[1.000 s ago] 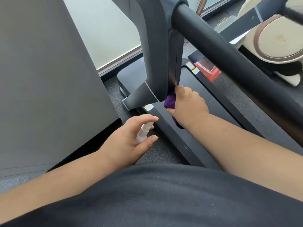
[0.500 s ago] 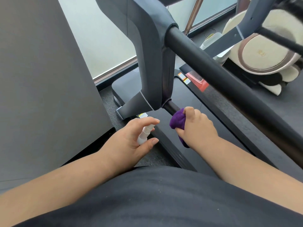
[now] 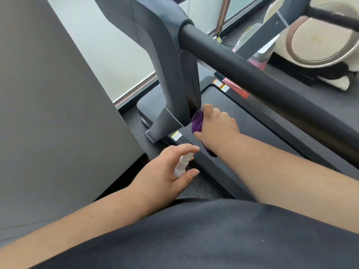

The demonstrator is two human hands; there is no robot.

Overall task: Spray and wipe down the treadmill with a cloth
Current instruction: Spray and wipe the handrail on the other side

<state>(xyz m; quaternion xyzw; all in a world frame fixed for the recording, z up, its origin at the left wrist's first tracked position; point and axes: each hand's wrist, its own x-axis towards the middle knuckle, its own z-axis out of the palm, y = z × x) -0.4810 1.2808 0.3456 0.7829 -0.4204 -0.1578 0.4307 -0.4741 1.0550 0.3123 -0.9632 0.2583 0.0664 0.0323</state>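
Right hand bunched around purple cloth, pressing it on bottom of treadmill post. Left hand curled around small white spray bottle, finger near top. Risk: cloth could slip out on smooth post. Bottle could squirt carpet by mistake.
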